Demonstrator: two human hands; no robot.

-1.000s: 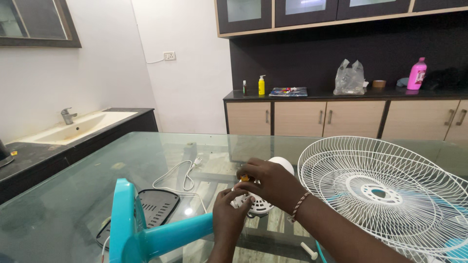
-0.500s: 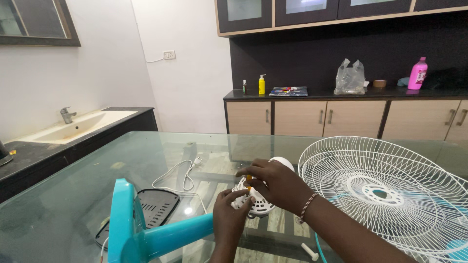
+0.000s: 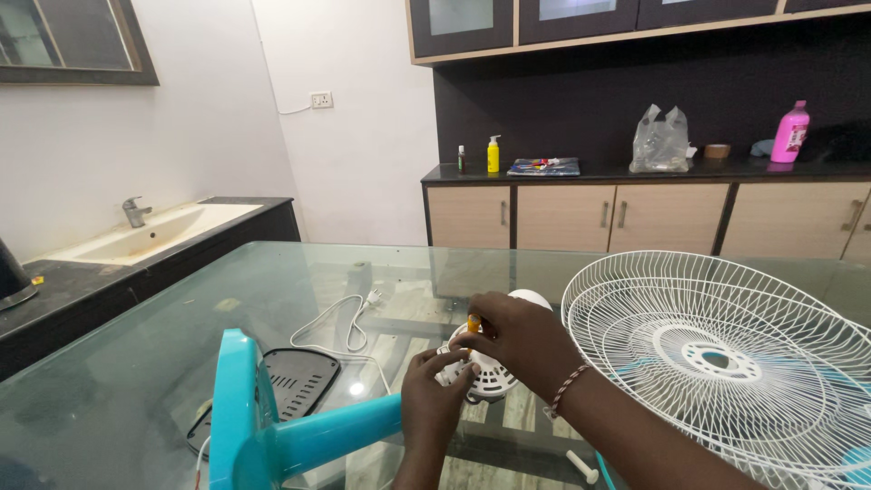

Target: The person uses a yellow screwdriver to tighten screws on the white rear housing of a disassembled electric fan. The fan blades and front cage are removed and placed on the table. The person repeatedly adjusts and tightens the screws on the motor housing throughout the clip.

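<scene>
Right hand (image 3: 522, 338) fingers curled together, pinched on a small yellow-orange tool handle (image 3: 474, 323); only the handle top shows, the tip is hidden behind the hand. Left hand (image 3: 435, 390) fingers bent, closed against the near-left edge of a round white slotted plastic fan motor housing (image 3: 488, 374). The housing sits on the glass-topped bench (image 3: 163, 345) near centre, mostly covered by both hands; can't make out where the tool meets it. A white rounded part (image 3: 531, 298) pokes out just beyond the right hand, the rest hidden. The right wrist wears a red-and-white thread bracelet (image 3: 564, 390).

Just left of the left hand: a turquoise plastic fan stand and pole (image 3: 272, 434), cut off at the bottom edge. Behind it lies a dark grey vented flat base plate (image 3: 295, 381), partly hidden by the stand. A white power cord with plug (image 3: 340, 319) lies on the bench farther back. A small white peg (image 3: 581, 467) lies near the right forearm. On the right, a large white wire fan grille (image 3: 726, 363), cut off at the right and bottom edges, with turquoise showing through it, unclear what.

Far left, a sink with tap (image 3: 136, 213); on the far counter bottles and a plastic bag, too small for detail.
</scene>
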